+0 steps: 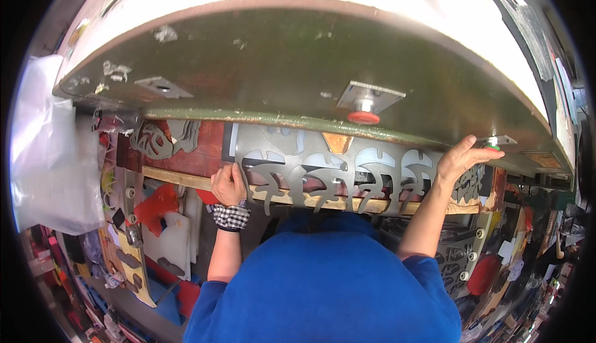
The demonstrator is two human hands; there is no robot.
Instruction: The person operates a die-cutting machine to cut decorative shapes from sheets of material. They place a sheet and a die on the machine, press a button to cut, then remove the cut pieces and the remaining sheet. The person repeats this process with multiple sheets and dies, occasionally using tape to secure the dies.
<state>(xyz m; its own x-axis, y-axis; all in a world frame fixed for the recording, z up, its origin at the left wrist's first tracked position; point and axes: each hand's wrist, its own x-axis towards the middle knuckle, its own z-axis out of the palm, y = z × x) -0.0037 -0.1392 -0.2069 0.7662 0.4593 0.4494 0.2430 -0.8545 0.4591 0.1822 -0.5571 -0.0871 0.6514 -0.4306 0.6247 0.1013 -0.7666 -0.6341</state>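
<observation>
A grey sheet (pixel 346 175) with several curved shapes cut out of it lies across the bench, its near part hanging over the wooden edge. At its left end my left hand (pixel 228 185) is closed, thumb and fingers pinching the sheet's edge. My right hand (pixel 458 160) reaches up with fingers stretched out, and a fingertip touches the green push button (pixel 492 147) on the front of the dark green machine beam (pixel 261 63). Nothing is held in that hand. Parts of the sheet lie hidden under the beam.
A red push button (pixel 363 117) sticks out mid-beam. Curved grey cut pieces (pixel 155 139) are stacked on the red bench at the left, and more cut pieces (pixel 469 185) lie near my right wrist. A clear plastic bag (pixel 53 150) hangs at the far left.
</observation>
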